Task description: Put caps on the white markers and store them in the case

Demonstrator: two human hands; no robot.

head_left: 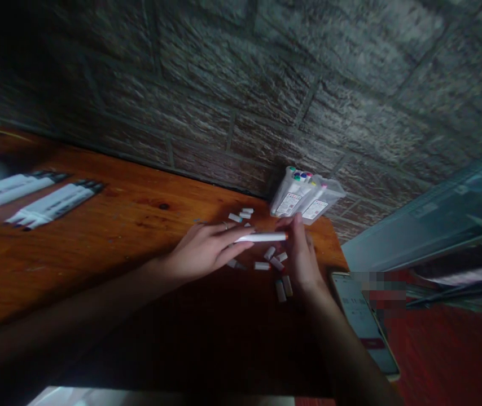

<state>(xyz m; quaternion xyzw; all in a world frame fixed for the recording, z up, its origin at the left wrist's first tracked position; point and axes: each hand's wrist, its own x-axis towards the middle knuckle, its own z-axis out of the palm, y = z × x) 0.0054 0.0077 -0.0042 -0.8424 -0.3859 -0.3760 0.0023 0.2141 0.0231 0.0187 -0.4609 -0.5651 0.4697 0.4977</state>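
A white marker pen (262, 237) with an orange end lies level between my two hands above the table. My left hand (207, 248) is closed on its left part, the thumb below and the fingers above; a ring shows on one finger. My right hand (302, 254) is at the orange end, thumb raised and fingers partly curled and apart; its inner side is in shadow, and whether it touches the pen is unclear. Below and around the pen lie several loose white marker caps (262, 265). Two more caps (281, 290) lie side by side near my right wrist.
By the stone-patterned wall (241, 113) stand clear plastic cases (315, 210) holding several markers. Two rows of white markers (55, 203) lie on the wooden table (139, 197) at the left. A phone (363, 321) lies along the right edge.
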